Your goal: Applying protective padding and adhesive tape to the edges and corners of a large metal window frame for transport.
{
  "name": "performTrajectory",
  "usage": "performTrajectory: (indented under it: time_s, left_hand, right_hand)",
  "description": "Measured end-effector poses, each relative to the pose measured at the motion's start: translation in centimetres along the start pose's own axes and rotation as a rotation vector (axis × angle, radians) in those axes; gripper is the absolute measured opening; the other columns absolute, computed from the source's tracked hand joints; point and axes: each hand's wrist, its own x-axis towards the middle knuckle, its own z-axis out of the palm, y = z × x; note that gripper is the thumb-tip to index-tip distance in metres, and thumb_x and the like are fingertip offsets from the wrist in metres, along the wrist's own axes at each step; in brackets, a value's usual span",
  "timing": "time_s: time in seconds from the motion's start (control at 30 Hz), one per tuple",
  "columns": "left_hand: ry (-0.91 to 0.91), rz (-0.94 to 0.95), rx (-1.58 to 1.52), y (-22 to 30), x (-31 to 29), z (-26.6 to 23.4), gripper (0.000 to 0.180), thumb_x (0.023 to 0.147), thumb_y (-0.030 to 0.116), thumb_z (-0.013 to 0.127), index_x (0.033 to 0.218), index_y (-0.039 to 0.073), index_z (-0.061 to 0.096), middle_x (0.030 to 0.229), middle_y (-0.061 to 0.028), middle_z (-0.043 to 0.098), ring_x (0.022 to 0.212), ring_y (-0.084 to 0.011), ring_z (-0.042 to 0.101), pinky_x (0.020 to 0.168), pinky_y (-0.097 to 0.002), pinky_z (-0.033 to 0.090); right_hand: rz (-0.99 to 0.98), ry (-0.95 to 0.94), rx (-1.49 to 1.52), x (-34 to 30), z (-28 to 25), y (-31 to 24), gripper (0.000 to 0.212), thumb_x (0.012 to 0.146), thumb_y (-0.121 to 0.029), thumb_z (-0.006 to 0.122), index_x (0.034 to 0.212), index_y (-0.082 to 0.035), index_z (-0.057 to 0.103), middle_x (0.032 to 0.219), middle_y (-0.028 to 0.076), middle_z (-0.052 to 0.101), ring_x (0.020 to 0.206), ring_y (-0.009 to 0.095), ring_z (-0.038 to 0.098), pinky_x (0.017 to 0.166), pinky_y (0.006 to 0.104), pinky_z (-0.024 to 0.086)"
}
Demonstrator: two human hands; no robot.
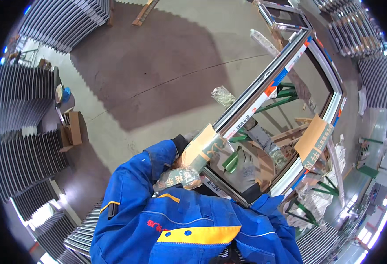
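In front of me stands a large rectangular window frame [259, 99], tilted, with white, brown and metallic profiles and blue and orange tape marks. A cardboard piece [201, 147] with printed translucent tape wraps its near left corner. My left hand [193, 134], in a grey glove, is against the outer side of this cardboard; its fingers are hidden. Crumpled clear film [181, 178] hangs below. My right hand [247, 172], gloved in grey, is within the frame opening near the bottom bar. Its fingers close on a glossy green piece [231, 163], partly hidden.
Another cardboard wrap [314, 143] covers the frame's right side. Green trestles [286, 94] and wooden pieces [292, 134] stand beneath. Stacks of grey profiles [24, 156] line the left, near an open carton [73, 127]. A second frame [286, 17] stands at the far right.
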Motion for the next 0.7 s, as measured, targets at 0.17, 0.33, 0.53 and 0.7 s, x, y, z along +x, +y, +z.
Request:
performTrajectory:
  time_s: [0.17, 0.33, 0.53, 0.7]
  left_hand:
    - [-0.215, -0.231, -0.272, -1.9, 2.2, -8.3, 0.032, 0.105, 0.029, 0.061, 0.122, 0.004, 0.068, 0.112, -0.0065, 0.074, 0.092, -0.0147, 0.070, 0.082, -0.0356, 0.060]
    - [0.195, 0.041, 0.376, -1.6, 1.1, -5.2, 0.032, 0.106, 0.031, 0.059, 0.121, 0.004, 0.068, 0.109, -0.0079, 0.073, 0.087, -0.0150, 0.070, 0.079, -0.0346, 0.060]
    - [-0.077, -0.154, -0.318, -2.6, 0.0, -9.2, 0.033, 0.107, 0.034, 0.056, 0.114, 0.006, 0.070, 0.101, -0.0078, 0.074, 0.083, -0.0146, 0.069, 0.074, -0.0332, 0.059]
    - [0.321, 0.101, -0.225, -0.3, -0.1, -0.8, 0.033, 0.107, 0.035, 0.055, 0.112, 0.006, 0.070, 0.100, -0.0073, 0.073, 0.083, -0.0146, 0.068, 0.074, -0.0324, 0.059]
  right_hand:
    - [0.134, -0.219, 0.044, -1.2, 4.7, 3.9, 0.086, 0.069, -0.018, 0.073, 0.144, 0.012, 0.042, 0.125, 0.027, 0.057, 0.118, 0.043, 0.054, 0.106, 0.0489, 0.044]
    - [0.158, -0.124, 0.086, -2.5, 9.0, 6.9, 0.088, 0.075, -0.020, 0.073, 0.149, 0.009, 0.035, 0.126, 0.026, 0.057, 0.117, 0.043, 0.056, 0.105, 0.0477, 0.046]
    - [0.160, -0.218, 0.235, -1.0, 15.6, 8.9, 0.106, 0.060, -0.018, 0.083, 0.151, 0.005, 0.032, 0.131, 0.027, 0.051, 0.120, 0.046, 0.052, 0.105, 0.0512, 0.048]
    - [0.132, -0.157, 0.277, 3.1, 16.2, 7.4, 0.092, 0.069, -0.020, 0.081, 0.148, 0.001, 0.040, 0.127, 0.023, 0.056, 0.124, 0.040, 0.054, 0.101, 0.0479, 0.050]
